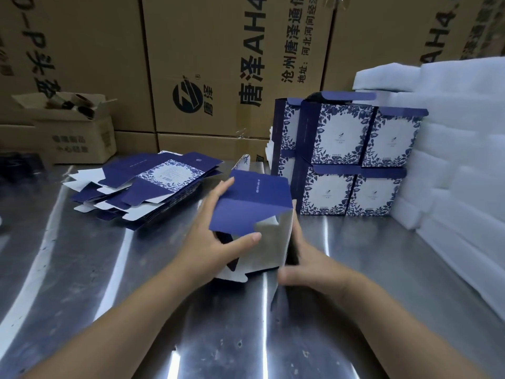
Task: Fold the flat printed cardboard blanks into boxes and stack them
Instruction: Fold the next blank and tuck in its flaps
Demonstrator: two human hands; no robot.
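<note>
A half-formed blue and white box (257, 212) stands on the steel table (109, 283) in the middle of the view, its blue flap tilted toward me and its white inside showing. My left hand (216, 242) grips its left side, fingers along the far edge and thumb on the flap's lower edge. My right hand (306, 258) holds the box's right wall, its fingers hidden behind it. A pile of flat printed blanks (147, 187) lies to the left. Several folded boxes (347, 157) are stacked in two rows at the back right.
Large brown cartons (207, 64) form a wall behind the table. A small open carton (73, 129) with tape rolls sits at the back left. White foam sheets (453, 149) are piled along the right side, against the stacked boxes.
</note>
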